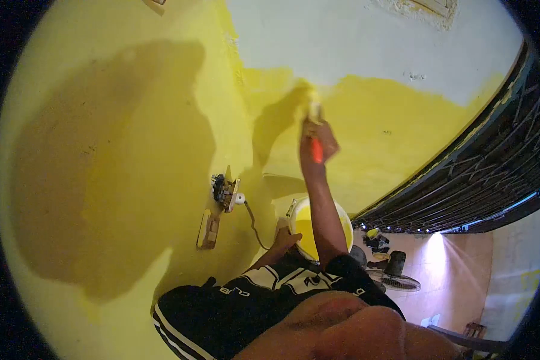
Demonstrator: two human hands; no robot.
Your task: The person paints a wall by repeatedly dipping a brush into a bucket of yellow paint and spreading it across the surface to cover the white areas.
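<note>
My right hand (320, 139) is raised in front of me, wrapped round a paintbrush (315, 113) with a red handle end. The brush is blurred, and its bristles are at the wall (366, 108), near the uneven edge where fresh yellow paint meets the pale surface above. Lower down, my left hand (286, 238) grips the rim of a white bucket (346, 223) from its left side. Yellow paint (306, 231) shows inside the bucket. My right forearm crosses in front of the bucket and hides part of it.
On the left wall, an opened electrical socket (225, 192) hangs out with a plug and cable; a switch box (208, 230) sits below it. A dark folding metal gate (462, 162) runs along the right. A fan (396, 279) stands on the floor (456, 258) beyond.
</note>
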